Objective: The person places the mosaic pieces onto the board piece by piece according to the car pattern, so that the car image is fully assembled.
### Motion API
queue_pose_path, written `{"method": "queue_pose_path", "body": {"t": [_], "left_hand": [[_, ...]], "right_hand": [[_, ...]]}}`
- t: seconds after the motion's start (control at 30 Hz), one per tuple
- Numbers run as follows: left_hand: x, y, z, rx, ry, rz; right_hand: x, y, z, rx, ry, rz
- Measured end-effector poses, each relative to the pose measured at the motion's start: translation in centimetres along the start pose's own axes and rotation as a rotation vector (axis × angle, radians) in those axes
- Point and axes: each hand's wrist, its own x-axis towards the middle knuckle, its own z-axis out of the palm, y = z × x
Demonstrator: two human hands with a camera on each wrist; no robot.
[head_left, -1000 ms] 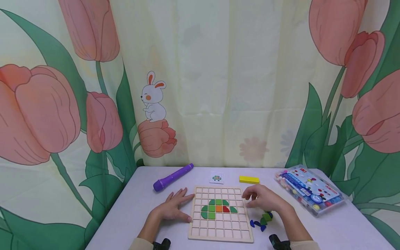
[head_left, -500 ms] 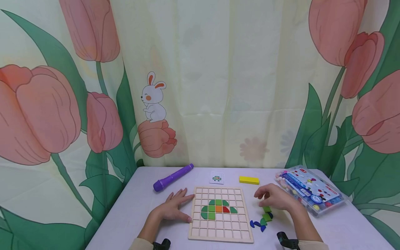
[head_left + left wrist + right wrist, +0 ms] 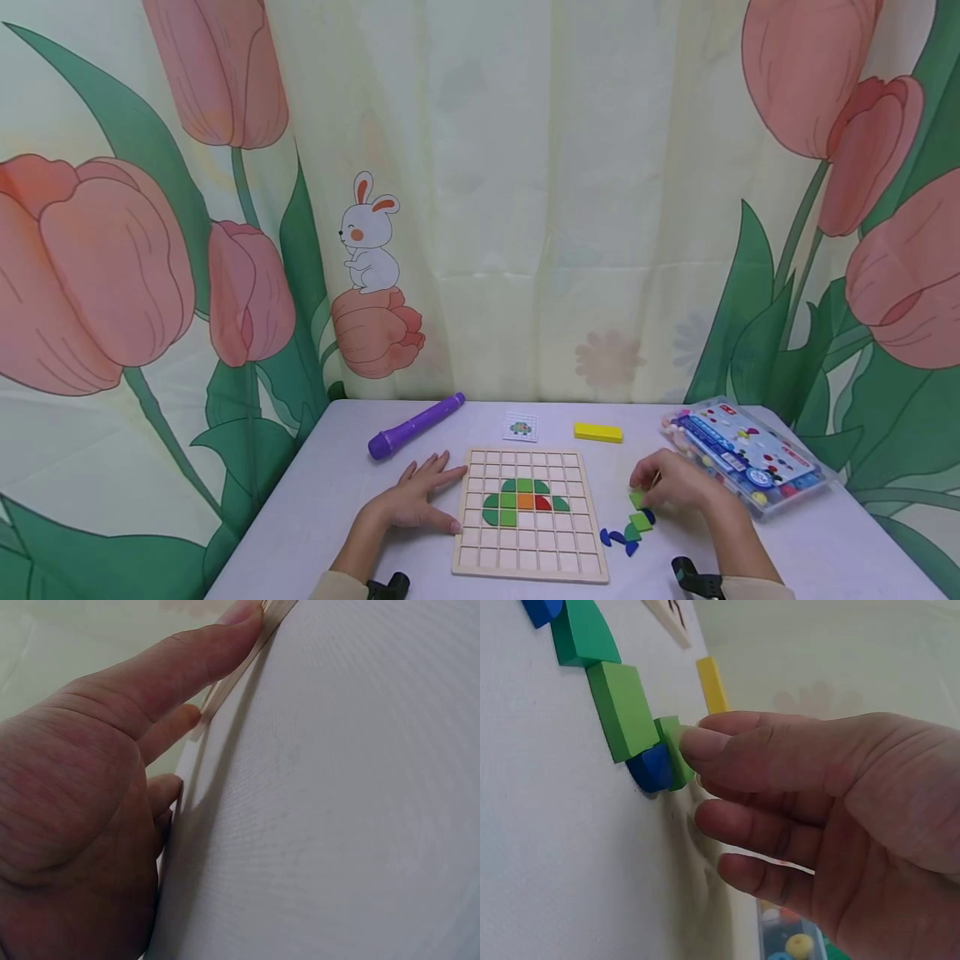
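Left grip [image 3: 414, 500]: spread wide, touching left edge of board [image 3: 534, 537].
Right grip [image 3: 671, 477]: half-curled at green block [image 3: 637, 499], cannot tell if pinching.
Green block: right of board.
Card [image 3: 520, 427]: beyond board.

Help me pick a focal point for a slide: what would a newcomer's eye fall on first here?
Probably the huge pink tulips printed at both sides of the pale curtain, with a small white rabbit left of centre. Below, in the middle of the white table, the wooden grid board carries a cluster of green, orange and red pieces. A vivid purple microphone lies beyond its left side.
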Motion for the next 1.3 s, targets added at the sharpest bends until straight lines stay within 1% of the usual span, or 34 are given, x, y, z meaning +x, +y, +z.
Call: {"method": "queue_pose_path", "body": {"t": [0.2, 0.37, 0.6, 0.83, 1.0, 1.17, 1.3], "left_hand": [[0.0, 0.2, 0.0, 0.002, 0.002, -0.001], [0.0, 0.4, -0.1, 0.0, 0.004, -0.012], [0.1, 0.4, -0.1, 0.005, 0.002, -0.02], [0.1, 0.2, 0.0, -0.003, 0.003, -0.016], [0.1, 0.2, 0.1, -0.01, 0.003, -0.022], [0.1, 0.2, 0.1, -0.008, 0.005, -0.023], [0.1, 0.2, 0.1, -0.005, 0.007, -0.019]], "right_hand": [[0.2, 0.1, 0.2, -0.023, 0.0, 0.049], [0.1, -0.2, 0.4, -0.05, 0.006, 0.054], [0.3, -0.4, 0.8, -0.055, -0.011, -0.008], [0.8, 0.2, 1.3, -0.016, -0.012, -0.078], [1.1, 0.4, 1.4, -0.007, -0.003, -0.093], [1.2, 0.5, 1.3, 0.063, -0.026, -0.118], [1.3, 0.1, 1.3, 0.102, -0.009, -0.132]]}}
